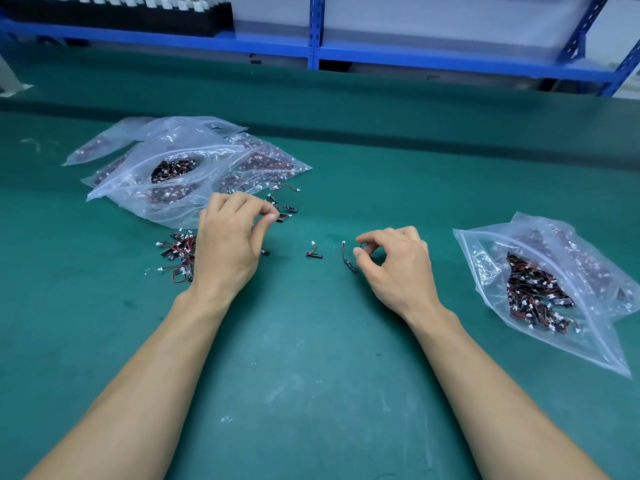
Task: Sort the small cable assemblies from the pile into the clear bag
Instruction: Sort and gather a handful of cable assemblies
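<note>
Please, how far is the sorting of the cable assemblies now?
Done: the clear bag at right already holds many. In hand: the left hand pinches one assembly; the right hand curls beside a second assembly. Left: the pile and one loose piece.

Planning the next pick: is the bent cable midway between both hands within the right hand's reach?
Probably yes: the bent cable lies on open mat near the right hand; only a straight cable lies between.

Left hand (228, 247) over a pile of cable assemblies (176, 254) on a green table (311, 341), pinching one assembly (283, 217). Right of the pile: two loose assemblies (314, 252), a right hand (398, 268) with curled fingers, then a clear bag (540, 289). Behind the pile, more bags (180, 168)
</note>
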Demonstrator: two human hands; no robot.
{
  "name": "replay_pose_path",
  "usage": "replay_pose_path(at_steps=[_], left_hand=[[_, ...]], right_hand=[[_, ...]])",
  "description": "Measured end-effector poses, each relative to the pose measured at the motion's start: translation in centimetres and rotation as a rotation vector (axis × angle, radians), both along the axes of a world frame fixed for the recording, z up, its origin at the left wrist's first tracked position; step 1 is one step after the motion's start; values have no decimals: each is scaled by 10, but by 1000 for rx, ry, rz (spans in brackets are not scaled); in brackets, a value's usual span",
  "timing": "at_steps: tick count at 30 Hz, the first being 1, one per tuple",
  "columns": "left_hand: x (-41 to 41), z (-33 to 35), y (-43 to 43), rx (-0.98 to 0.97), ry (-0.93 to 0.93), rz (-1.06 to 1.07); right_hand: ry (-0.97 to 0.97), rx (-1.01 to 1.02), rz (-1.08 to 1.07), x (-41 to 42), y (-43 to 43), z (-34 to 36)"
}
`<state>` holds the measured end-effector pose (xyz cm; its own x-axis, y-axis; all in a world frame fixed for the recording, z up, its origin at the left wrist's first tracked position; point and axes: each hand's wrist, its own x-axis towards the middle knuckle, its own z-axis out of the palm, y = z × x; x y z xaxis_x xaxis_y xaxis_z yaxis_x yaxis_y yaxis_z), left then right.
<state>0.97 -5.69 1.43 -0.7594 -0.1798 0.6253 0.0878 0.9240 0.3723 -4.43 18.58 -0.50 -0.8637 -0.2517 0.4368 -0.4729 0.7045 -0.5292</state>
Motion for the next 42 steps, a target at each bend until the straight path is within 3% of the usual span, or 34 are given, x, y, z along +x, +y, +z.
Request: replay_pose_path(at_steps=[7, 16, 33, 42], left_hand=[[2, 1, 9, 124, 57, -102], [2, -11, 32, 519, -218, -71], [0, -12, -15, 410, -290, 117], [3, -10, -22, 65, -398, 58]], right_hand=[[-20, -7, -4, -1, 1, 0], [-27, -10, -16, 0, 1, 1], [-57, -14, -41, -2, 5, 3], [-99, -45, -86, -4, 10, 6]])
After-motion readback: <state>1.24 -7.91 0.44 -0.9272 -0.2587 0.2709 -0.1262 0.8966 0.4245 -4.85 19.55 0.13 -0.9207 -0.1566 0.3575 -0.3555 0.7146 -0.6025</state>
